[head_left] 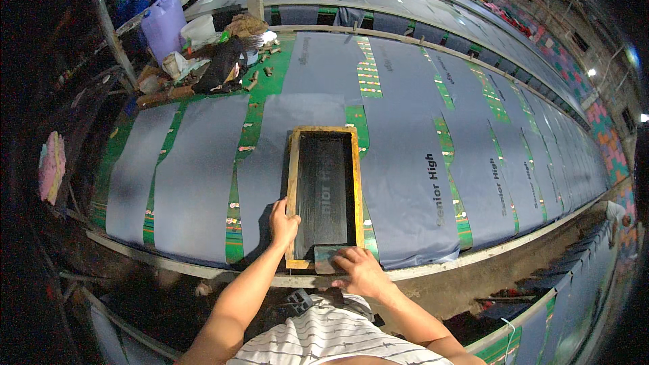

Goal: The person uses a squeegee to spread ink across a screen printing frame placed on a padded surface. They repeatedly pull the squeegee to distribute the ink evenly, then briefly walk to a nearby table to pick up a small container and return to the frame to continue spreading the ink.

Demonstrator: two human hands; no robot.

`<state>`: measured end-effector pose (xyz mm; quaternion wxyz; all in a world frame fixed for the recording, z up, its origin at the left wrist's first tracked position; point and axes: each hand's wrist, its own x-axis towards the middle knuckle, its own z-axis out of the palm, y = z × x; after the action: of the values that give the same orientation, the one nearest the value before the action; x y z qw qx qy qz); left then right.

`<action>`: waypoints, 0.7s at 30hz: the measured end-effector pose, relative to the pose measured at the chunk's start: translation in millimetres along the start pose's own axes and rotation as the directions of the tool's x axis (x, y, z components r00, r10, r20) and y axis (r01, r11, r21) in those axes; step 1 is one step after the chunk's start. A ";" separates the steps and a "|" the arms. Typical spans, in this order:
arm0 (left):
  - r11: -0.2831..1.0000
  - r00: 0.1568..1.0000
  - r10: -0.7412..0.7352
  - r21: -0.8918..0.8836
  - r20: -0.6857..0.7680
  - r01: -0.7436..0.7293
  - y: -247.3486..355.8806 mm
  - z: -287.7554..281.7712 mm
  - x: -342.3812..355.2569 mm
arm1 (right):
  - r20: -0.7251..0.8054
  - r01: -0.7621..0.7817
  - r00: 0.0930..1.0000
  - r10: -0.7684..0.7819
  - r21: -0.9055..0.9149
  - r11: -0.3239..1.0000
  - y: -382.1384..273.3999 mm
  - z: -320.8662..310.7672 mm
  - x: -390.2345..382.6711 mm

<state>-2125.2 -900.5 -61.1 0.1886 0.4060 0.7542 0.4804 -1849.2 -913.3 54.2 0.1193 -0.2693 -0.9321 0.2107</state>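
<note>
Screen frame (356,189) lies on grey fabric (266,162), at twelve o'clock from the person. Left hand (284,225) curls its fingers round the eight-o'clock edge; right hand (365,272) spreads fingers over a flat block (326,261) at five. Uneven pressure could skew the frame, smearing the lettering (325,189).

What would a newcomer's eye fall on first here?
The yellow frame in the middle, with the left hand on its left edge and the right hand on a dark block at its near end. Grey cloth spreads around it on a green table. A purple jug stands out at upper left.
</note>
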 end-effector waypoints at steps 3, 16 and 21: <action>0.998 1.000 -0.025 -0.062 0.005 0.025 -2.4 -0.5 1.5 | 0.044 0.032 0.999 -0.026 -0.161 0.986 -3.1 9.6 6.0; 0.999 0.999 -0.032 -0.027 0.020 0.032 -9.6 3.8 3.3 | 0.053 -0.150 0.987 0.152 -0.042 0.988 4.4 -7.6 42.3; 0.999 1.000 -0.010 -0.035 0.012 0.010 -13.3 6.6 3.8 | 0.082 -0.130 0.987 0.137 -0.084 0.988 -5.1 10.4 15.0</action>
<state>-2128.7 -896.5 -75.5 0.2025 0.4018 0.7466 0.4900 -1867.4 -912.4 49.0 0.0531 -0.3261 -0.9239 0.1931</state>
